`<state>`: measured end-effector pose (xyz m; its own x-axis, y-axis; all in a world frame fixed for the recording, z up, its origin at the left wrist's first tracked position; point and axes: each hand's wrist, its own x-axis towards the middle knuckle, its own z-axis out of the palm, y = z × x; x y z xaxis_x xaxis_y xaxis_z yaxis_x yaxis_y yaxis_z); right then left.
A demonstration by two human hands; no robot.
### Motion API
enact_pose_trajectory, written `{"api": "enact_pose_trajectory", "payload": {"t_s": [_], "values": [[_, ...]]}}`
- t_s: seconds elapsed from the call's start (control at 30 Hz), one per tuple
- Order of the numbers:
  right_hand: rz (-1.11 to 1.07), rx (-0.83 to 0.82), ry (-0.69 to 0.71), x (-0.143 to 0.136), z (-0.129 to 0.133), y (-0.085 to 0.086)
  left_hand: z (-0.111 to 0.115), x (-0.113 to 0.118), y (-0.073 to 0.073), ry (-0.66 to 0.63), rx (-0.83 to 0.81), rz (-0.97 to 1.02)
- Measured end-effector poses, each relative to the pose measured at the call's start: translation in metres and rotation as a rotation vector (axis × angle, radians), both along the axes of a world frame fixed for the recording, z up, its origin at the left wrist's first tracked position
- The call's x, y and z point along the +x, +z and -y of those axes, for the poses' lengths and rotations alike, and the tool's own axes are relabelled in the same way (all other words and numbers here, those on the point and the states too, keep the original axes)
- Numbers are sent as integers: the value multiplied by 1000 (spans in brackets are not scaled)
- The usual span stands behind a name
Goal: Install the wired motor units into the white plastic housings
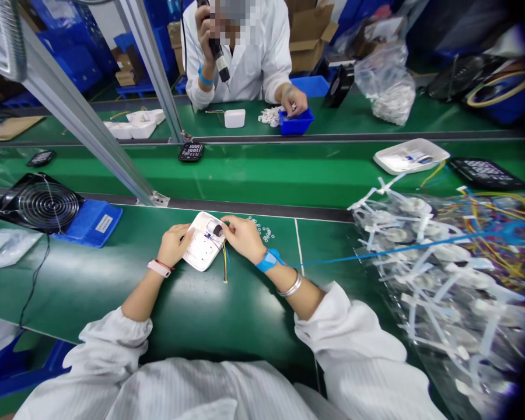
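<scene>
A white shell point(196, 251) lies between the left grip point(175, 245) and the right grip point(245, 236), long axis near to far; wires point(225, 267) trail off its right edge. The left grip clamps the left edge. The right grip is nearer the dark part point(217, 230) at the far right corner; its closure is unclear. The surface point(196, 326) carries rings point(266, 234) just beyond, a fan point(50, 203) left, bagged parts point(459, 315) right. A co-worker point(250, 73) is opposite.
</scene>
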<state>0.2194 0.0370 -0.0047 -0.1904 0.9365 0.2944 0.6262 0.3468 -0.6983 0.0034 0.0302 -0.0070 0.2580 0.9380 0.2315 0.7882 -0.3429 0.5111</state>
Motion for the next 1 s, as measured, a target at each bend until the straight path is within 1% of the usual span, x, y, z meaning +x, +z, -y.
{"api": "enact_pose_trajectory", "payload": {"t_s": [0.07, 0.13, 0.17, 0.23, 0.3, 0.4, 0.47, 0.5, 0.6, 0.7, 0.8, 0.9, 0.97, 1.0], "values": [[-79, 16, 12, 0, 6, 16, 3, 2, 5, 58, 6, 36], [-153, 61, 17, 3, 13, 39, 7, 5, 16, 112, 0, 130], [-179, 88, 9, 7, 17, 52, 9, 8, 23, 119, -8, 202], [-222, 108, -23, 16, 25, 77, 12, 14, 38, 92, -31, 368], [-277, 35, -22, 28, 33, 98, 14, 19, 51, 35, -70, 487], [-364, -175, 96, 44, 43, 118, 17, 24, 63, -30, -149, 588], [-391, -271, 153, 49, 50, 125, 19, 26, 67, -59, -189, 643], [-395, -290, 156, 50, 53, 128, 20, 27, 69, -70, -203, 664], [-390, -289, 118, 50, 61, 134, 24, 29, 74, -94, -236, 696], [-372, -304, 133, 49, 64, 137, 26, 31, 81, -111, -203, 683], [-349, -311, 139, 50, 63, 135, 29, 33, 90, -117, -84, 589], [-346, -305, 155, 50, 57, 129, 30, 36, 100, -121, 44, 471], [-378, -303, 175, 48, 52, 125, 28, 38, 107, -136, 63, 463], [-403, -297, 171, 48, 50, 124, 26, 40, 109, -152, 30, 491]]}}
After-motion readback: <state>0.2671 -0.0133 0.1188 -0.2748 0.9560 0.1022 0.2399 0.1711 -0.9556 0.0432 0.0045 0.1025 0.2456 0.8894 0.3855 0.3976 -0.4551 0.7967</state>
